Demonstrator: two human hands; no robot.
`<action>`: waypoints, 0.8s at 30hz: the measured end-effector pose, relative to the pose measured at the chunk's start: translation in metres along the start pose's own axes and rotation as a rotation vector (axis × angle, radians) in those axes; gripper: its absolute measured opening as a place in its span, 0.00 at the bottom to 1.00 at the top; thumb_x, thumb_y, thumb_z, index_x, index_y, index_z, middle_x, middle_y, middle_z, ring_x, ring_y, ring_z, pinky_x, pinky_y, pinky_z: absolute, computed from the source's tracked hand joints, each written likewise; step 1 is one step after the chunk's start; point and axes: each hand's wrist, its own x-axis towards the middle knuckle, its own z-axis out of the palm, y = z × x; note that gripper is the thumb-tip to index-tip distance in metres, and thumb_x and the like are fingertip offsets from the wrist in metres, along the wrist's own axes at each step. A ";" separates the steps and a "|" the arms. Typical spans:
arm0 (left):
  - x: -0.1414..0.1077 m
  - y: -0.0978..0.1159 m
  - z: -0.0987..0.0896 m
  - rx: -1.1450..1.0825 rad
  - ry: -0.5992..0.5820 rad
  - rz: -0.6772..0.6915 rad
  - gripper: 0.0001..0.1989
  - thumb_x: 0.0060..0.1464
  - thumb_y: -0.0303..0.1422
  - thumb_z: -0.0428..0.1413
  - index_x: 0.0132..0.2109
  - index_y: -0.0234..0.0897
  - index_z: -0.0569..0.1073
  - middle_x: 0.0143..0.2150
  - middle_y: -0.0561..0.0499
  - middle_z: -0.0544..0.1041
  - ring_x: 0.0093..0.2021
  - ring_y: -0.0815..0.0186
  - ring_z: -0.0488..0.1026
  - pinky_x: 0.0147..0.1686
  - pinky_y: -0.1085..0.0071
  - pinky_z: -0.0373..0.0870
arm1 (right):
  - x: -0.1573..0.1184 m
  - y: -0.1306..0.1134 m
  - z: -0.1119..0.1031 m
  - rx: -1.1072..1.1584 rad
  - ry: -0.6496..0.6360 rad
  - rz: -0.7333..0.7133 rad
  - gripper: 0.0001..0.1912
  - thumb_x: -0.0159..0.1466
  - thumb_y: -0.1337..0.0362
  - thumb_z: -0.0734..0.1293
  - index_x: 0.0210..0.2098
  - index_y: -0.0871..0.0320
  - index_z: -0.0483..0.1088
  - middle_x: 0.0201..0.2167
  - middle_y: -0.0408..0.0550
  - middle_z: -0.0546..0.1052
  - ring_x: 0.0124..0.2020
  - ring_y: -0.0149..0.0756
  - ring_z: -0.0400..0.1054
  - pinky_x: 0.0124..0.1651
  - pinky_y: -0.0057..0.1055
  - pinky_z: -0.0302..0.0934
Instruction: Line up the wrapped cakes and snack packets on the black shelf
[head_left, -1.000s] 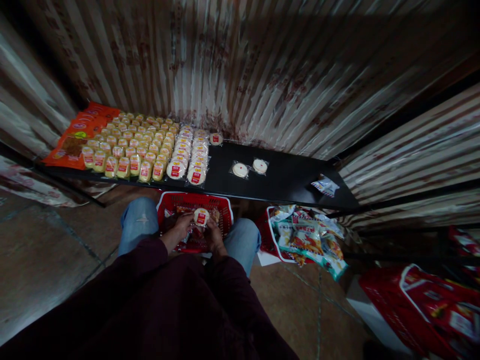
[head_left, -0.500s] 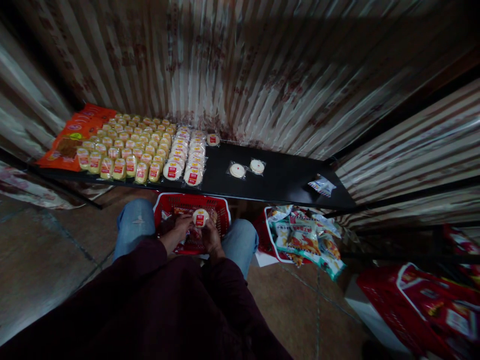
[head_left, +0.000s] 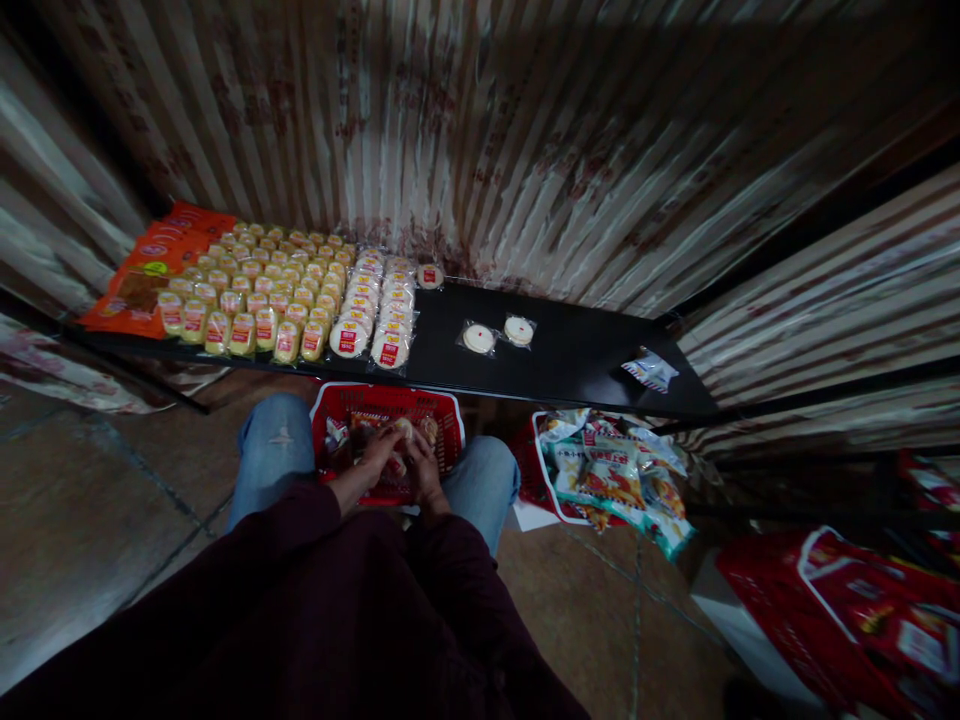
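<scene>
Over a red shopping basket (head_left: 321,400) between my knees, both hands hold one round, pale packaged cake (head_left: 405,428). My left hand (head_left: 381,447) grips its left side and my right hand (head_left: 423,460) its right side. Fingers cover most of the cake, and its label is out of sight. Inside the basket lie several wrapped snacks, partly hidden by my hands. On the black shelf (head_left: 450,372) ahead, two rows of white round packaged cakes (head_left: 391,348) overlap beside many small yellow wrapped cakes (head_left: 287,342).
An orange snack bag (head_left: 142,275) lies at the shelf's left end. Two round cakes (head_left: 478,338) and a small white-blue packet (head_left: 649,370) rest farther right. A second basket (head_left: 537,455) of snack bags stands by my right knee; red boxes (head_left: 772,570) are at far right.
The cake in my hands has turned, so its red label no longer faces me. My hands have come closer together around it. The view has shifted slightly.
</scene>
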 end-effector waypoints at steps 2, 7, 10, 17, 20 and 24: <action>-0.002 0.000 0.000 0.001 -0.031 0.024 0.13 0.48 0.34 0.59 0.43 0.38 0.75 0.38 0.48 0.79 0.34 0.65 0.76 0.29 0.75 0.69 | -0.001 0.001 0.001 -0.041 -0.041 -0.019 0.21 0.49 0.59 0.73 0.43 0.52 0.74 0.45 0.44 0.78 0.48 0.37 0.71 0.50 0.34 0.65; -0.001 0.005 0.001 -0.071 0.070 -0.051 0.10 0.48 0.28 0.59 0.40 0.38 0.75 0.38 0.49 0.79 0.36 0.67 0.75 0.29 0.78 0.68 | 0.001 0.004 0.001 -0.035 -0.064 -0.007 0.18 0.49 0.57 0.73 0.39 0.55 0.76 0.42 0.47 0.79 0.48 0.40 0.71 0.51 0.37 0.64; 0.002 0.009 -0.002 -0.116 0.098 -0.126 0.06 0.50 0.29 0.58 0.37 0.35 0.75 0.33 0.48 0.79 0.32 0.67 0.75 0.28 0.77 0.69 | 0.004 0.005 -0.001 0.017 -0.030 -0.016 0.18 0.47 0.58 0.73 0.38 0.55 0.76 0.44 0.46 0.79 0.47 0.39 0.71 0.50 0.35 0.65; 0.005 0.014 -0.008 -0.225 0.128 -0.224 0.07 0.56 0.31 0.53 0.39 0.32 0.72 0.28 0.47 0.77 0.26 0.68 0.75 0.30 0.72 0.73 | 0.008 0.008 -0.004 0.080 0.101 0.007 0.21 0.43 0.63 0.74 0.39 0.55 0.76 0.36 0.43 0.81 0.38 0.34 0.73 0.43 0.31 0.66; 0.003 0.015 -0.008 -0.246 0.132 -0.231 0.07 0.57 0.29 0.51 0.39 0.32 0.72 0.29 0.47 0.77 0.25 0.68 0.74 0.30 0.72 0.73 | 0.007 0.009 -0.004 0.076 0.111 0.001 0.21 0.43 0.63 0.74 0.38 0.55 0.76 0.36 0.44 0.81 0.37 0.36 0.73 0.42 0.32 0.67; 0.002 0.013 -0.006 -0.241 0.131 -0.225 0.06 0.57 0.28 0.50 0.36 0.32 0.72 0.28 0.48 0.76 0.25 0.68 0.74 0.30 0.72 0.73 | 0.007 0.010 -0.004 0.058 0.116 -0.019 0.20 0.42 0.61 0.75 0.36 0.55 0.76 0.35 0.45 0.80 0.37 0.36 0.73 0.41 0.33 0.67</action>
